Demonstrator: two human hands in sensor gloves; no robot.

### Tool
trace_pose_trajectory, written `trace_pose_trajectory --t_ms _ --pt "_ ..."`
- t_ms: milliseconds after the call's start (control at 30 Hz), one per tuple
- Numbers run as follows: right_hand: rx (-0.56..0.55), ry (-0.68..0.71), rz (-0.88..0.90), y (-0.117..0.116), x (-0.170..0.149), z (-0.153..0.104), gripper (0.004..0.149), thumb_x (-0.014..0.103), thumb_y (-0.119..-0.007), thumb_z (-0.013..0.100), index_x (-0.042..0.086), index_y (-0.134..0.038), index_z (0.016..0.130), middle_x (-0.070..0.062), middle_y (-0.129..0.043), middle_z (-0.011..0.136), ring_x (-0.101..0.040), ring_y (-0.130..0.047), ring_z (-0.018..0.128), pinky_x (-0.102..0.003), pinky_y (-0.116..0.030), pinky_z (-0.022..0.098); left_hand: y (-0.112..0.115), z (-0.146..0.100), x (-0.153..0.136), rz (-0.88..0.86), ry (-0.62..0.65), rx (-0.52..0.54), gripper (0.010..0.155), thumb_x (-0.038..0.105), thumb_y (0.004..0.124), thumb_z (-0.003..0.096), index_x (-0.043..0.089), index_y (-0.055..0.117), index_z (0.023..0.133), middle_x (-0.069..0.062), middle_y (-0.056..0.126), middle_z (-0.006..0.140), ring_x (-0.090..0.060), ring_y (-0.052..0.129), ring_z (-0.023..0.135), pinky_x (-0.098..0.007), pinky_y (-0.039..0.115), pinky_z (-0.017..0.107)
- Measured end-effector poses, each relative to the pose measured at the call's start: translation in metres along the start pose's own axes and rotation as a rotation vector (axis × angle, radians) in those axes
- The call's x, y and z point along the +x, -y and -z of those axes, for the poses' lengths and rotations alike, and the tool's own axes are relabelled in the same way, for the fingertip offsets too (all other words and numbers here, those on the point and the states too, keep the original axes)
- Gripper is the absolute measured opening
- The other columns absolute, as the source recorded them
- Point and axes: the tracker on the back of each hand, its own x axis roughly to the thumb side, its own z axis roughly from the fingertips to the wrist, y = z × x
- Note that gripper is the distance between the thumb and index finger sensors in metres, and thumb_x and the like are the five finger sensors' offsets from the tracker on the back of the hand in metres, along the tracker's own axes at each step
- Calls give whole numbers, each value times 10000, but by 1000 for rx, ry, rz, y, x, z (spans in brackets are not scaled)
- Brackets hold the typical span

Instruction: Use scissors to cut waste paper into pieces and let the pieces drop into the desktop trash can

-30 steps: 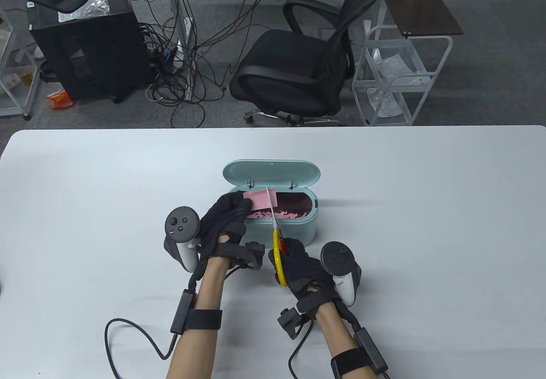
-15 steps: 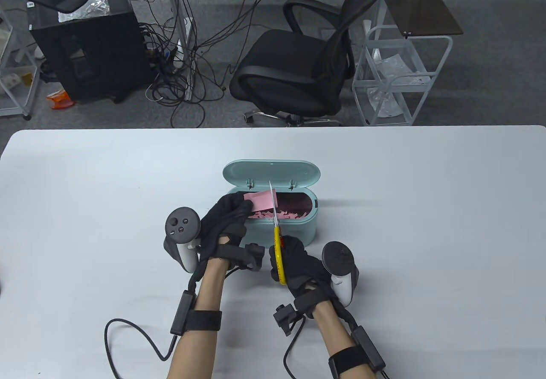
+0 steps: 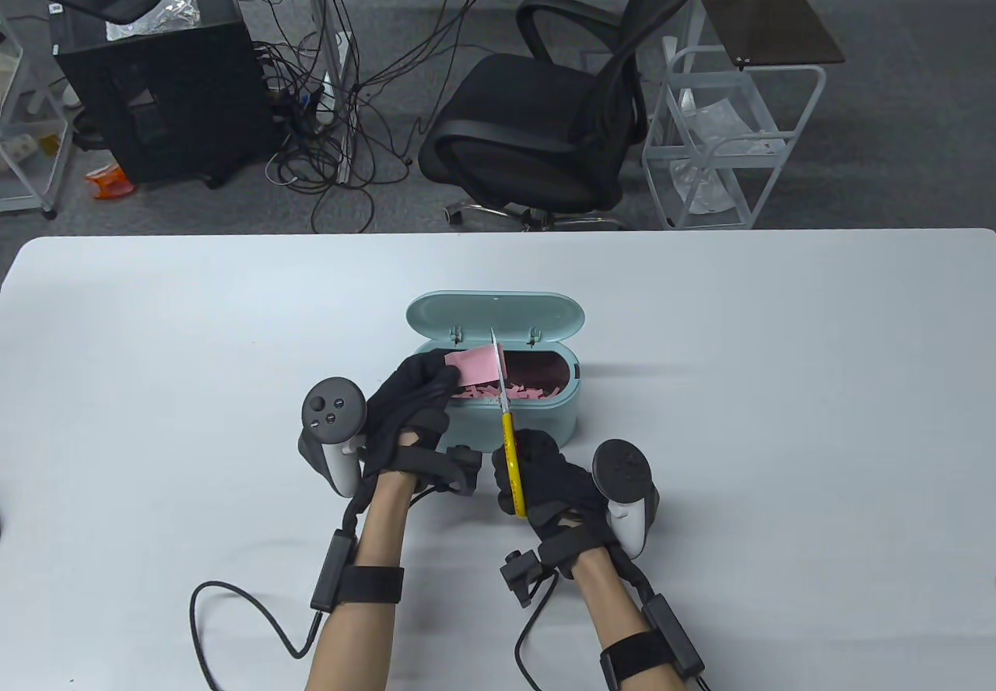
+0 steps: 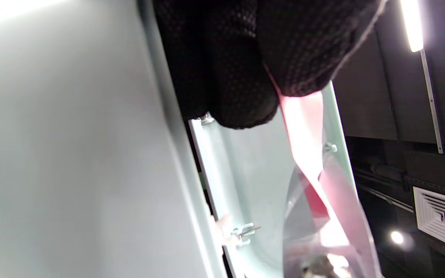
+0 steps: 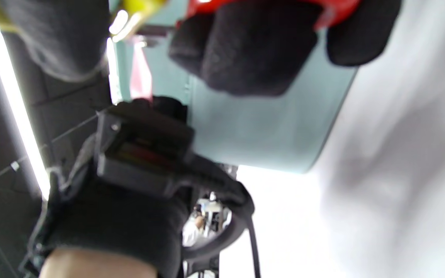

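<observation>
A mint-green desktop trash can point(image 3: 545, 417) stands mid-table with its lid point(image 3: 496, 315) flipped back; several pink scraps point(image 3: 529, 391) lie inside. My left hand point(image 3: 416, 403) pinches a pink sheet of paper point(image 3: 473, 364) over the can's left end; the left wrist view shows the paper point(image 4: 303, 127) hanging from between the fingers point(image 4: 242, 77). My right hand point(image 3: 548, 481) grips yellow-handled scissors point(image 3: 511, 461), whose blades point(image 3: 498, 368) run along the paper's right edge. The handles point(image 5: 145, 5) show at the top of the right wrist view.
The white table point(image 3: 778, 411) spreads wide on both sides of the can. A black cable point(image 3: 233, 613) loops near the front edge at the left. Behind the table stand an office chair point(image 3: 560, 115), a white trolley point(image 3: 731, 146) and a black computer case point(image 3: 163, 84).
The scissor blades have closed along the paper's right edge, and the pink strip that stood right of them is gone. My right hand has shifted slightly. The left hand has stayed put.
</observation>
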Motion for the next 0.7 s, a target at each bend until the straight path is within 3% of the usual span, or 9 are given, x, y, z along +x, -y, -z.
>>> trace_pose_trajectory --t_ms 300,500,700 --pt "-7 0 -11 5 3 3 844 641 -766 379 69 -513 945 42 -904 614 -171 -979 345 -567 -740 602 0 1 1 13 6 -25 399 367 890 401 225 914 773 51 1054 654 -223 1030 669 -696 442 719" --pt "-46 -3 19 2 3 3 748 524 -803 388 40 -552 901 67 -932 539 -131 -994 261 -516 -800 576 -1 1 1 13 9 -34 400 372 888 401 231 910 775 59 1050 660 -219 1026 676 -694 444 720" --pt "-64 -6 56 5 -1 1 757 556 -795 386 61 -558 908 78 -936 545 -125 -997 269 -509 -792 579 -1 1 0 -5 5 -30 400 375 889 401 236 911 774 64 1052 659 -216 1027 678 -694 442 720"
